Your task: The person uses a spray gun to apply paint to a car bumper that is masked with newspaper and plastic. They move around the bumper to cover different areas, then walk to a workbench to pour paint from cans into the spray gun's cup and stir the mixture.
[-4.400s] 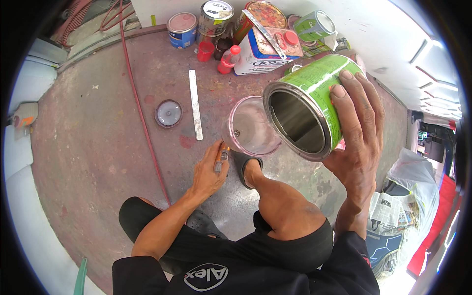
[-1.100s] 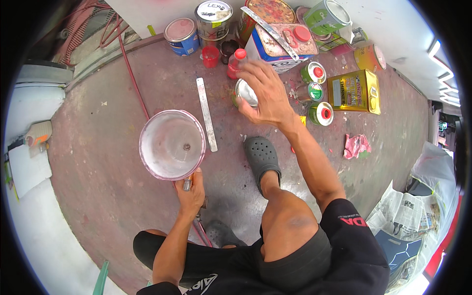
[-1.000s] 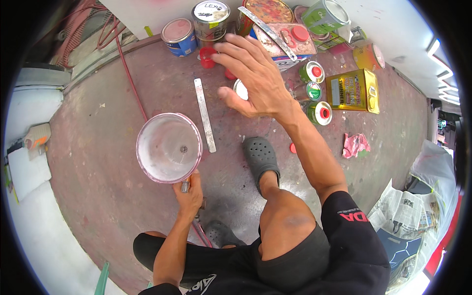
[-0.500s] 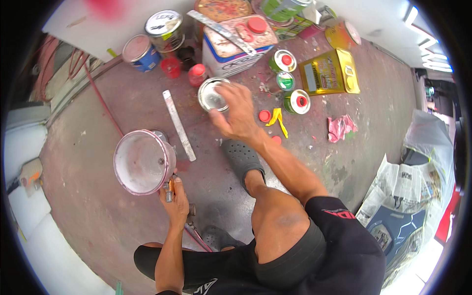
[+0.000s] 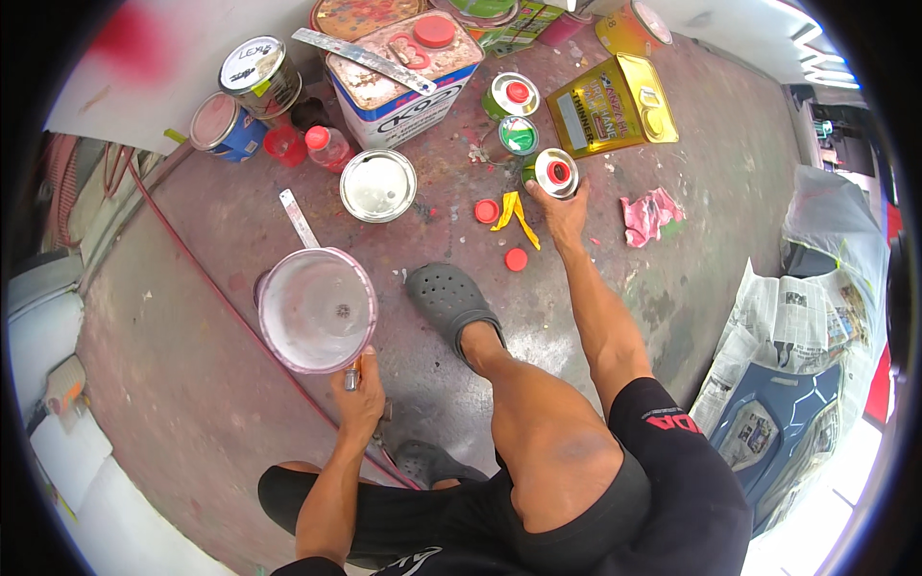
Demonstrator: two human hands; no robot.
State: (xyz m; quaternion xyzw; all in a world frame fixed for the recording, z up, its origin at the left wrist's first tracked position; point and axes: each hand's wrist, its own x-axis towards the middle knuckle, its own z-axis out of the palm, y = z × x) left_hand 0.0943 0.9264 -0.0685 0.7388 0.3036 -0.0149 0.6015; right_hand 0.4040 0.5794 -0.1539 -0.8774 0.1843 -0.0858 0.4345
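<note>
Since half a second ago, my right hand (image 5: pixel 560 213) is moving off the round tin lid (image 5: pixel 378 185) and is now closing on a small can with a red-and-white top (image 5: pixel 555 173), fingers wrapping its near side. That can is standing on the floor just beside two green cans (image 5: pixel 513 113) and near the yellow flat tin (image 5: pixel 611 100). My left hand (image 5: pixel 358 401) is gripping the handle of the pale mixing cup (image 5: pixel 316 309), holding it level above the floor. I am judging a firm, upright lift best, keeping clear of the loose red caps (image 5: pixel 502 234).
</note>
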